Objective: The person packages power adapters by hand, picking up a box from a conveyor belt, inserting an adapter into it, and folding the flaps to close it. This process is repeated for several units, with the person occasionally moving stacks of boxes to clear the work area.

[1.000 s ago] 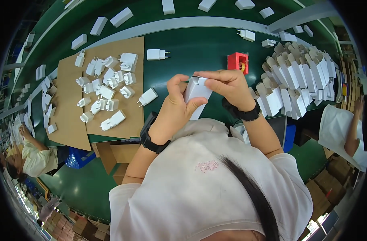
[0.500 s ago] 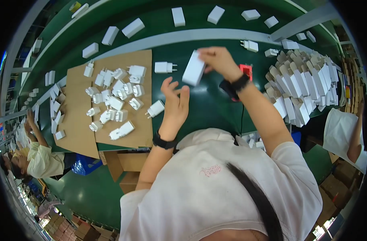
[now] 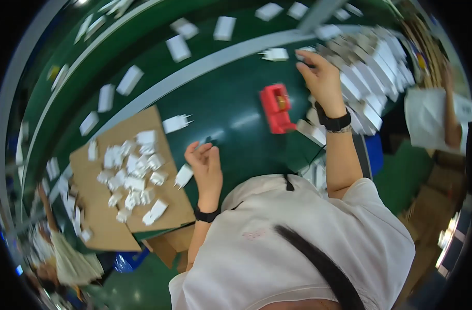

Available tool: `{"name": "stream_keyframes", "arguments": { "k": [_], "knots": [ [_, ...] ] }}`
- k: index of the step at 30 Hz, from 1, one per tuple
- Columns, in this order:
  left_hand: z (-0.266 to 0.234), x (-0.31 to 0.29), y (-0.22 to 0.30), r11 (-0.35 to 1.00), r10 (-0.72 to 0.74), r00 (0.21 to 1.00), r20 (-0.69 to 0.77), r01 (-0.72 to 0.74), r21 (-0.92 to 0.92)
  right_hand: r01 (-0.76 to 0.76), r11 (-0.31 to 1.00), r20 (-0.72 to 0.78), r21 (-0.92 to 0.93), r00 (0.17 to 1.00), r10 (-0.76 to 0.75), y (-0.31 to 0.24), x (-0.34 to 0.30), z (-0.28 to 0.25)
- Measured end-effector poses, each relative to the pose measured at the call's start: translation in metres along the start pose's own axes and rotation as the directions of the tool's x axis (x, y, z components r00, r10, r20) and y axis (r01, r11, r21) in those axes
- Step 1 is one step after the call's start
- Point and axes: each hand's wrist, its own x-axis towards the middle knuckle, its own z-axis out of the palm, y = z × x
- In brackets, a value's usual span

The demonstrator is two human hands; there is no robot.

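Observation:
My left hand (image 3: 206,166) hovers over the green table with its fingers loosely spread and nothing in it. A white plug adapter (image 3: 183,175) lies just to its left, at the edge of a brown cardboard sheet (image 3: 166,206). My right hand (image 3: 321,77) is stretched far out to the right, fingers apart, at the edge of a pile of flat white-and-grey cartons (image 3: 373,67). I see nothing gripped in it. A red block-shaped fixture (image 3: 276,107) stands on the table between my two hands.
Several white adapters (image 3: 130,178) lie scattered on the cardboard. Two more adapters (image 3: 176,123) (image 3: 274,53) rest on the table. White boxes (image 3: 178,47) ride the green belt beyond a grey rail. Other people work at the right (image 3: 432,113) and lower left (image 3: 65,258).
My right hand has let go of the white box it held and swung right to the carton pile. My left hand dropped back toward me, empty. The view shifted left.

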Motion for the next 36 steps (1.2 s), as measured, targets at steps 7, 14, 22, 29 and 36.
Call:
{"name": "stream_keyframes", "arguments": {
  "k": [7, 14, 22, 29, 36],
  "knots": [
    [0.046, 0.004, 0.023, 1.0, -0.015, 0.972, 0.236, 0.014, 0.007, -0.186, 0.775, -0.019, -0.604, 0.976, 0.218, 0.121, -0.104, -0.093],
    [0.071, -0.002, 0.035, 0.999, 0.032, 0.935, 0.354, -0.037, 0.005, -0.107, 0.763, -0.007, -0.637, 0.991, 0.134, 0.14, -0.122, -0.096],
    [0.121, -0.026, 0.049, 0.842, 0.279, 0.693, 0.665, -0.51, 0.178, -0.046, 0.988, -0.176, -0.149, 0.984, 0.019, 0.01, -0.119, -0.082],
    [0.119, -0.027, 0.064, 0.983, 0.109, 0.823, 0.557, -0.173, 0.064, -0.165, 0.667, 0.089, 0.726, 0.985, 0.147, -0.028, -0.126, -0.018],
    [0.093, -0.033, 0.07, 0.958, 0.281, 0.862, 0.421, -0.226, -0.176, -0.258, 0.35, 0.294, 0.9, 0.955, -0.051, -0.041, -0.124, 0.01]
  ]
}}
